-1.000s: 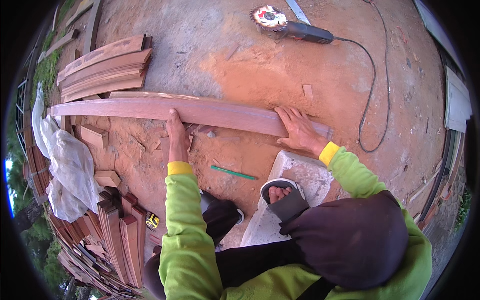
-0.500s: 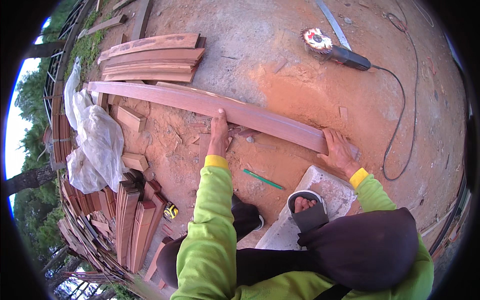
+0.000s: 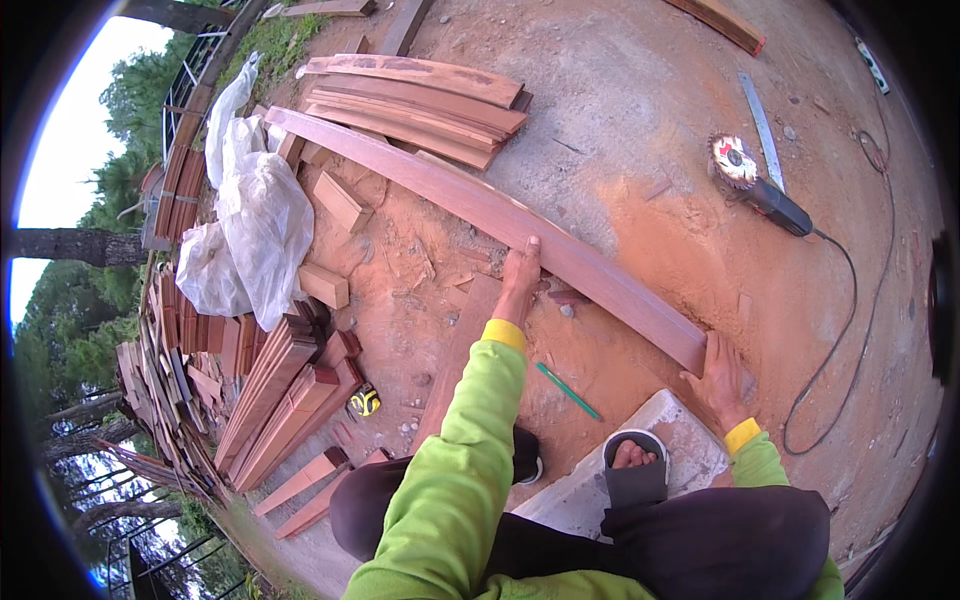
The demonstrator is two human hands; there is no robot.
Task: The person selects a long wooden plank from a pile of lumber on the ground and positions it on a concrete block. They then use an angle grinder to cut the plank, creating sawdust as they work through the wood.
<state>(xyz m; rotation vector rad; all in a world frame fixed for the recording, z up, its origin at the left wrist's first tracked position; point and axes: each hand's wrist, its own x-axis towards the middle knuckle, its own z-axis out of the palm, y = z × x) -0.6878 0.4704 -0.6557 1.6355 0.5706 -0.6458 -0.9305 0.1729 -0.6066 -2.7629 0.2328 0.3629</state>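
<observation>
— See the long reddish plank (image 3: 520, 225)? It runs across the sawdust-covered ground from about ten o'clock down toward four o'clock, and the near end sits just off the pale concrete slab (image 3: 680, 440).

— Yes. The left hand (image 3: 520, 275) lies flat on its middle, fingers together and stretched out along the near edge. The right hand (image 3: 722, 375) is at the plank's end, at four o'clock, fingers spread against the cut face and the ground. Neither is gripping; both are pressing.

— That's what would worry me. With only flat palms on it, the board could slide on that loose red dust and twist away from the left hand.

— And the end grain looks rough. A splinter in the right palm seems likely if it skids.

— The sandalled foot (image 3: 632, 462) is bare-toed and close to that end too. If the plank swung round, the toes are right there.

— Then there's the angle grinder (image 3: 755, 180) at two o'clock, toothed disc up, its cable (image 3: 850, 330) looping down toward the right arm. Snagging a sleeve in that loop could drag the tool.

— The green pencil (image 3: 568, 390) between the hands might roll underfoot as well. Offcuts (image 3: 340, 200) lie all over at nine o'clock.
</observation>
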